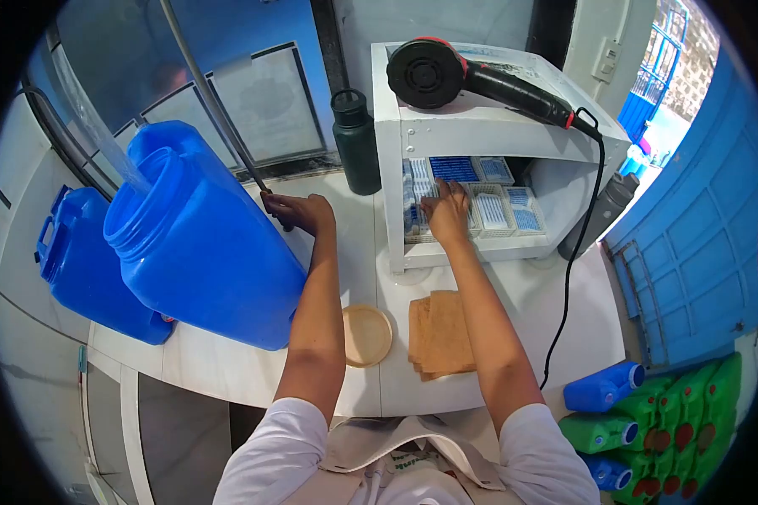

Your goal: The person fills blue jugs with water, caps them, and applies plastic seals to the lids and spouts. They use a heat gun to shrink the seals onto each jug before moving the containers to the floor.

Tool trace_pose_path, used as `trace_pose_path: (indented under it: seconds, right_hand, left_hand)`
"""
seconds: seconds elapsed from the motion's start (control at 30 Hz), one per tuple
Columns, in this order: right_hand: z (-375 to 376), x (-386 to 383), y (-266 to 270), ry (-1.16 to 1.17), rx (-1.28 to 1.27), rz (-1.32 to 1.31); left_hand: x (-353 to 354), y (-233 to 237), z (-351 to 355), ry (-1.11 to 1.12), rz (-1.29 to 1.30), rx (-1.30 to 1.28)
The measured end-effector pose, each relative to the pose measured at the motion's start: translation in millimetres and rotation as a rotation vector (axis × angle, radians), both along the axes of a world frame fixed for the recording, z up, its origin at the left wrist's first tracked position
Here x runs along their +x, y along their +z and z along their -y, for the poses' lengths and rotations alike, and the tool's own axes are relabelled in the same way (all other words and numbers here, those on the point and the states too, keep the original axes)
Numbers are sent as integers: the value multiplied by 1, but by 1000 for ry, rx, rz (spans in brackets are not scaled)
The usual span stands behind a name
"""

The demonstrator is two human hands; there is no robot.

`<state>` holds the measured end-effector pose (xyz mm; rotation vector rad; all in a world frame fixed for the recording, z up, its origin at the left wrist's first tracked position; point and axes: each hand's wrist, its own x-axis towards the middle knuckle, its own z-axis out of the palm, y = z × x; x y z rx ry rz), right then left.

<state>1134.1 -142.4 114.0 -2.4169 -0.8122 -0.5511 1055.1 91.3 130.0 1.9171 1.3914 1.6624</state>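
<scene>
My left hand [299,212] is closed round the lower end of a thin metal rod [213,97], beside a large open blue jug [202,236]. A clear stream [93,118] runs down into the mouth of that jug. My right hand [448,210] reaches into a white shelf box [390,168], its fingers over small baskets [490,210] of blue and white packets; whether it holds one is hidden. Below the shelf lie brown paper pieces [440,334], and a round tan lid [366,335] is beside my left forearm.
A heat gun [480,82] with a black cable rests on the shelf box. A dark green bottle [357,143] and a grey bottle [600,215] flank it. Another blue jug [97,269] stands left. Green and blue containers [682,421] are at the lower right.
</scene>
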Motion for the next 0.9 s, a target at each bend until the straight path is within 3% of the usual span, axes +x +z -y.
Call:
trace_pose_path:
  seconds: [0.2,0.4,0.5,0.63,0.7,0.73,0.77,0.8,0.87,0.9]
  right_hand:
    - [2,-3,5,-98,10,-80]
    - [0,-2,10,-61,74,-161]
    - [1,6,7,-61,227,-90]
    - [15,10,16,-50,621,-419]
    - [23,6,14,2,769,-512]
    - [29,-6,19,116,1025,-655]
    - [35,-19,24,238,1281,-795]
    - [41,-32,28,263,1362,-849]
    - [53,-68,36,310,1464,-801]
    - [58,-87,40,276,1439,-804]
  left_hand:
    - [0,19,-4,91,27,-322]
    - [-5,-8,-2,-51,15,-117]
    - [-9,-10,13,-114,-19,-206]
    - [-16,-11,18,-169,-43,-166]
    - [-17,-10,23,-71,-143,-134]
    - [-21,-2,31,-74,-142,-135]
    - [-26,6,41,-184,-96,-275]
    - [-29,13,52,-291,-46,-413]
    - [-37,-3,75,-571,-115,-448]
    - [-20,-56,68,-869,-85,-481]
